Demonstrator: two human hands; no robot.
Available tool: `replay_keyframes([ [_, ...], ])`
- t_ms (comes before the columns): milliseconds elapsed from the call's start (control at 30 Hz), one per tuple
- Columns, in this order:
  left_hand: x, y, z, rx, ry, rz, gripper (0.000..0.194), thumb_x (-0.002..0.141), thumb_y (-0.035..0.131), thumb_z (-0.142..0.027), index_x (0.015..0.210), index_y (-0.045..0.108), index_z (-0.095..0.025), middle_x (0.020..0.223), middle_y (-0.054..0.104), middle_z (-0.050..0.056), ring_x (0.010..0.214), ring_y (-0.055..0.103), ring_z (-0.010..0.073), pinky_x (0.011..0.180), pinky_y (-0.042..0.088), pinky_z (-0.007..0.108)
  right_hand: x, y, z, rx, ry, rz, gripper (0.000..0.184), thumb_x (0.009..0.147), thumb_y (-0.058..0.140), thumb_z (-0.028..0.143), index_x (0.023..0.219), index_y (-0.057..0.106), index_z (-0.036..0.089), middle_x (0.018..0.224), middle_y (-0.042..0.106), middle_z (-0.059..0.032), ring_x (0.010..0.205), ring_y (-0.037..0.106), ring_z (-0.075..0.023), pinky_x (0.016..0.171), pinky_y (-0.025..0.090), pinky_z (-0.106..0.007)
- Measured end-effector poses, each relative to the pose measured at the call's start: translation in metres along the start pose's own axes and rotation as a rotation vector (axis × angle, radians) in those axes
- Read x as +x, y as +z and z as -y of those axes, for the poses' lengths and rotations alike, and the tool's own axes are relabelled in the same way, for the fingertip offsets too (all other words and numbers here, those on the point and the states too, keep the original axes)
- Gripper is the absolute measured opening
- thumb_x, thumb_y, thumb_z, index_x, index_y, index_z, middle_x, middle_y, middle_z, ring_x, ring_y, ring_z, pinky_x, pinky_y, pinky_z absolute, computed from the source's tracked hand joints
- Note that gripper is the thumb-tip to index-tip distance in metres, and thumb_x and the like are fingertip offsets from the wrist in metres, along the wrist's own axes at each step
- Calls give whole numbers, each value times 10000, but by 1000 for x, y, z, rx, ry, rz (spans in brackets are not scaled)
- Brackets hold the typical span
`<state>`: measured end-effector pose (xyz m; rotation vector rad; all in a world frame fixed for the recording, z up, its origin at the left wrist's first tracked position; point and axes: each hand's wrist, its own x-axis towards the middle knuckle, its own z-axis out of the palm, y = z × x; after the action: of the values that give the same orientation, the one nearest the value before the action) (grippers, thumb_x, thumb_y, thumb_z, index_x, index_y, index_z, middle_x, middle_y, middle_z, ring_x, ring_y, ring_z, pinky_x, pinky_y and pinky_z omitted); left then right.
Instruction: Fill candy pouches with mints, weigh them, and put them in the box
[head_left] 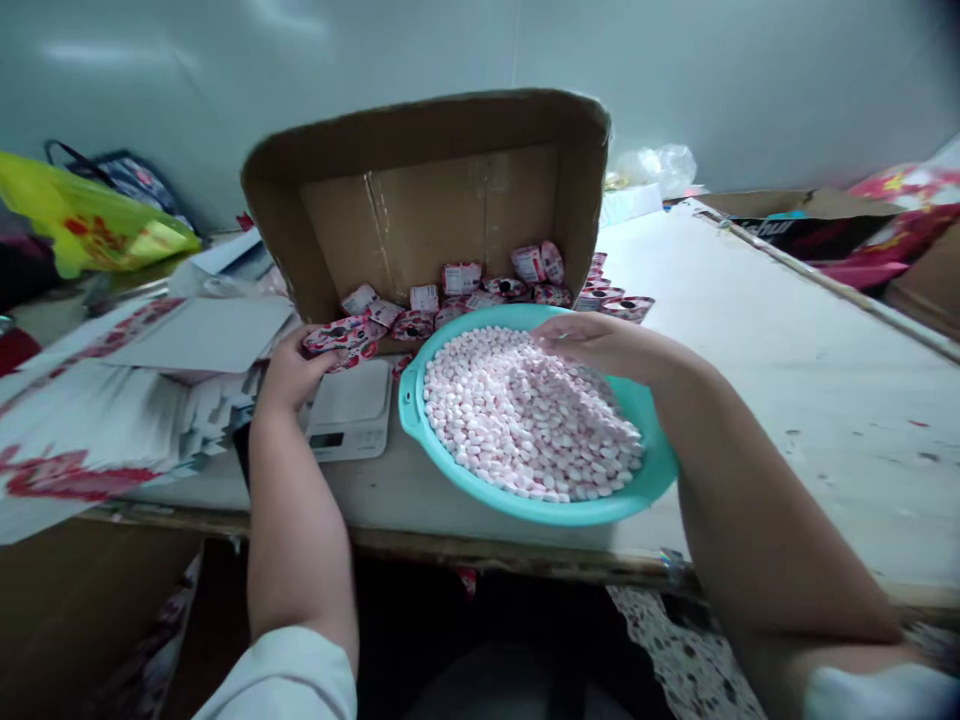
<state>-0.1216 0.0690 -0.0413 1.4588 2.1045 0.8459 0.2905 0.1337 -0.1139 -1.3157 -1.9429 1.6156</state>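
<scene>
A turquoise basin [652, 472] on the table holds a heap of small pink and white candies [525, 415]. My right hand [581, 338] rests on the far side of that heap, its fingers curled down into the candies. My left hand [289, 372] is closed on a small red and white packet [337, 338], held just above a white scale [351, 410]. Behind the basin a cardboard box [420, 190] lies on its side with several similar small packets [480, 285] spilling from it.
A stack of flat white and red sheets [112, 410] covers the table's left part. A yellow bag [82, 225] lies at the far left. Another carton [810, 215] and pink packaging [900, 235] stand at the far right. The table's front edge [487, 550] runs below the basin.
</scene>
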Motion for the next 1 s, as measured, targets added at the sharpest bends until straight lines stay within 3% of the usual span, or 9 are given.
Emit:
replay_keyframes([
  [133, 0, -2, 10, 174, -82, 63, 415, 545, 736, -337, 933, 694, -197, 845, 692, 5, 848, 641, 229, 812, 510, 315, -1, 2, 0, -15, -32, 27, 348, 835, 621, 431, 1101, 699, 220, 1188, 736, -93, 1100, 671, -299, 947, 531, -409],
  [333, 1, -3, 14, 137, -203, 148, 441, 555, 673, -345, 976, 711, -218, 900, 730, 24, 874, 669, 248, 803, 529, 327, 1, 3, -5, 34, -35, 41, 373, 824, 647, 432, 1138, 703, 237, 1209, 734, -91, 1124, 673, -304, 967, 539, -418],
  [533, 0, -7, 17, 279, -80, 172, 535, 623, 646, -388, 1128, 715, -224, 1096, 743, 67, 1021, 683, 301, 933, 523, 405, 2, 2, -10, 43, 13, 80, 430, 819, 648, 457, 1188, 688, 239, 1257, 716, -99, 1156, 666, -312, 1004, 532, -441],
  [667, -2, -2, 9, 349, -36, 155, 469, 682, 640, -366, 1125, 733, -241, 1110, 745, 65, 1032, 686, 302, 959, 523, 408, 2, 2, -11, 26, 19, 117, 433, 825, 646, 475, 1194, 689, 253, 1233, 725, -90, 1152, 668, -320, 1004, 534, -451],
  [733, -3, 0, 5, 339, 35, 111, 410, 701, 627, -321, 1083, 754, -242, 1088, 753, 56, 1015, 690, 285, 957, 524, 388, 1, 2, -10, -1, 40, 132, 439, 832, 640, 475, 1210, 683, 256, 1248, 719, -86, 1166, 661, -323, 1020, 526, -456],
  [867, -4, 0, 2, 297, 199, -84, 297, 755, 614, -286, 994, 777, -220, 1044, 763, 52, 990, 693, 253, 922, 533, 344, -2, 2, -5, -58, 54, 165, 458, 868, 589, 458, 1257, 649, 224, 1318, 684, -116, 1215, 631, -319, 1063, 498, -439],
  [1000, -1, -5, 8, 314, 252, -275, 228, 807, 579, -231, 924, 772, -198, 974, 766, 51, 951, 699, 225, 900, 530, 330, -4, 3, 2, -123, 63, 165, 455, 860, 574, 467, 1232, 657, 219, 1303, 691, -106, 1178, 649, -307, 1022, 525, -412],
])
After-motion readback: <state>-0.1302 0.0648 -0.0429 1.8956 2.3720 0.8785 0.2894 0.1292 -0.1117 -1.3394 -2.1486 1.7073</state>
